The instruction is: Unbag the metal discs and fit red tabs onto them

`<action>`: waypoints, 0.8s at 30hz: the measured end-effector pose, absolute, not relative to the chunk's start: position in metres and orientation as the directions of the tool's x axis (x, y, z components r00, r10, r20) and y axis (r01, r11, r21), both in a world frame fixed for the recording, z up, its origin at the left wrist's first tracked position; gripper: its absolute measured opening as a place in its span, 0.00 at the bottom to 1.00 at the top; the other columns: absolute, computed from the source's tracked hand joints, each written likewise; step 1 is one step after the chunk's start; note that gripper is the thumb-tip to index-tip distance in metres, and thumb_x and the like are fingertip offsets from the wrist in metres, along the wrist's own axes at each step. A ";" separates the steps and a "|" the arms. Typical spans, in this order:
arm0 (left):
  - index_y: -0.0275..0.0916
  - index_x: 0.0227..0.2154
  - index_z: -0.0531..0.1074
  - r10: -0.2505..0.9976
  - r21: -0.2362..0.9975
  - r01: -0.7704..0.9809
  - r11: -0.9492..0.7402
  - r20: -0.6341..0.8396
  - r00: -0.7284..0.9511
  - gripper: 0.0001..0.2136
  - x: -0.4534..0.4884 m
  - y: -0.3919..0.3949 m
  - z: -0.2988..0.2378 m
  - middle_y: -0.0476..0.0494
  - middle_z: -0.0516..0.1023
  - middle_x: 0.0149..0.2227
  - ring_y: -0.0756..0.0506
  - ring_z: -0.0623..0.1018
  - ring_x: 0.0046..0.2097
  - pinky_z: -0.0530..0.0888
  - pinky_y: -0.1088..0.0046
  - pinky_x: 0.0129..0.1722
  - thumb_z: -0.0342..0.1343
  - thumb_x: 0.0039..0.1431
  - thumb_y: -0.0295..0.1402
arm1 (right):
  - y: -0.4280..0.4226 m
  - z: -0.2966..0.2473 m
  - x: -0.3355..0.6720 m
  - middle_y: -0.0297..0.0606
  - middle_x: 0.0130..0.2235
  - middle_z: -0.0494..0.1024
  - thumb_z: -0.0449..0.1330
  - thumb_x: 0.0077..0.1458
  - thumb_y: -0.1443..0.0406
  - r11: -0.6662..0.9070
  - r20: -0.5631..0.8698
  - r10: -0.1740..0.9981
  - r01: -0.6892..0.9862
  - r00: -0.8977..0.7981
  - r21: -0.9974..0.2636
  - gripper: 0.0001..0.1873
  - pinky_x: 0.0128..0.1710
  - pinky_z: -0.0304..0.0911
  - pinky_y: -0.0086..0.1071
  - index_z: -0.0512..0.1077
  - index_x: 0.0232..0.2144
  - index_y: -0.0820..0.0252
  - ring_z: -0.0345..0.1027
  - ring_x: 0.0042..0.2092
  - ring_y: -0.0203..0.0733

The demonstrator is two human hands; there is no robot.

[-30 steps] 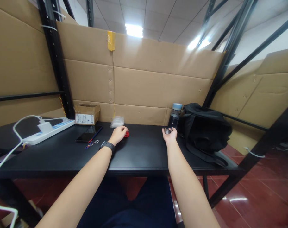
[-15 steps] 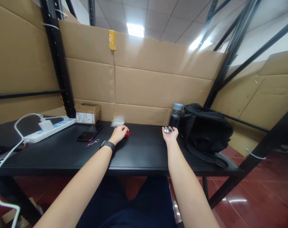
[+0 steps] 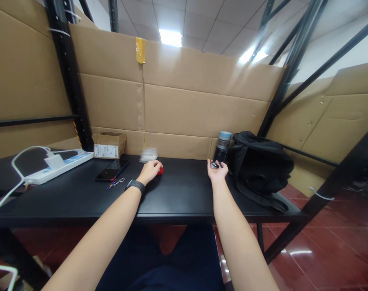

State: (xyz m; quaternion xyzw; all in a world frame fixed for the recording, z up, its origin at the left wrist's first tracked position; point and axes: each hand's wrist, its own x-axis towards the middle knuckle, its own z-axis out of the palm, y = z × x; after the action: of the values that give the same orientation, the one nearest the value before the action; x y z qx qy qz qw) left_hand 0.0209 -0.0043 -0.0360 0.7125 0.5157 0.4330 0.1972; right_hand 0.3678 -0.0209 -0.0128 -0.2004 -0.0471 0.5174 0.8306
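My left hand point(image 3: 150, 171), with a black watch on its wrist, rests low over the black table. Its fingers are curled closed at a small red thing point(image 3: 161, 171), which looks like a coil and is partly hidden by the hand. Palm up, my right hand point(image 3: 218, 171) is held before the bottle, fingers curled around a small round item point(image 3: 214, 165) with a shiny silver face and dark parts. What kind of item it is cannot be made out.
A clear bag point(image 3: 149, 154) lies behind my left hand. Leftward are a phone point(image 3: 111, 170), a keyring point(image 3: 116, 183), a cardboard box point(image 3: 110, 145) and a white power strip point(image 3: 62, 168). A blue-lidded bottle point(image 3: 222, 147) and a black backpack point(image 3: 261, 165) stand on the right.
The round item in my right hand has tilted, showing less of its silver face. My left hand stays by the red thing. The whole view has shifted slightly.
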 end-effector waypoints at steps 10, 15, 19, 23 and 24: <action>0.40 0.29 0.78 0.901 0.728 0.554 -0.405 0.421 0.105 0.14 0.021 -0.004 -0.037 0.46 0.81 0.30 0.45 0.78 0.33 0.68 0.72 0.35 0.48 0.58 0.38 | -0.014 -0.018 0.364 0.33 0.32 0.68 0.49 0.62 0.61 0.142 -0.342 0.862 -0.826 0.374 -0.545 0.05 0.35 0.79 0.41 0.60 0.33 0.55 0.70 0.33 0.38; 0.40 0.29 0.79 0.902 0.730 0.552 -0.402 0.418 0.105 0.14 0.021 -0.004 -0.037 0.46 0.81 0.30 0.45 0.78 0.33 0.68 0.72 0.35 0.48 0.58 0.38 | -0.015 -0.019 0.355 0.33 0.31 0.68 0.54 0.59 0.62 0.074 -0.318 0.893 -0.800 0.320 -0.596 0.05 0.36 0.79 0.41 0.62 0.32 0.55 0.68 0.32 0.38; 0.40 0.29 0.79 0.904 0.728 0.558 -0.398 0.415 0.102 0.14 0.022 -0.005 -0.036 0.47 0.82 0.29 0.45 0.78 0.32 0.68 0.72 0.35 0.49 0.58 0.37 | -0.019 -0.012 0.350 0.33 0.31 0.70 0.53 0.59 0.63 0.147 -0.157 0.944 -0.796 0.291 -0.588 0.04 0.39 0.79 0.42 0.64 0.33 0.57 0.71 0.34 0.38; 0.40 0.29 0.79 0.904 0.727 0.560 -0.398 0.414 0.105 0.14 0.022 -0.006 -0.035 0.46 0.82 0.29 0.46 0.78 0.32 0.68 0.72 0.35 0.49 0.58 0.37 | -0.025 -0.005 0.351 0.35 0.33 0.73 0.52 0.60 0.63 0.275 -0.065 0.934 -0.825 0.351 -0.494 0.05 0.40 0.79 0.38 0.65 0.35 0.57 0.74 0.38 0.38; 0.40 0.29 0.79 0.905 0.727 0.560 -0.398 0.413 0.108 0.14 0.022 -0.006 -0.035 0.46 0.82 0.29 0.46 0.78 0.32 0.68 0.72 0.35 0.48 0.58 0.37 | -0.026 -0.004 0.353 0.37 0.35 0.74 0.52 0.60 0.62 0.295 -0.055 0.931 -0.832 0.361 -0.469 0.06 0.39 0.79 0.37 0.65 0.36 0.58 0.75 0.39 0.39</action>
State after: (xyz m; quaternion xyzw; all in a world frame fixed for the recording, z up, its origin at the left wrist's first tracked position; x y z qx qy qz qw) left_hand 0.0219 -0.0060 -0.0349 0.7168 0.5108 0.4304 0.2001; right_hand 0.3528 -0.0260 -0.0043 -0.2146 -0.1146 0.5534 0.7966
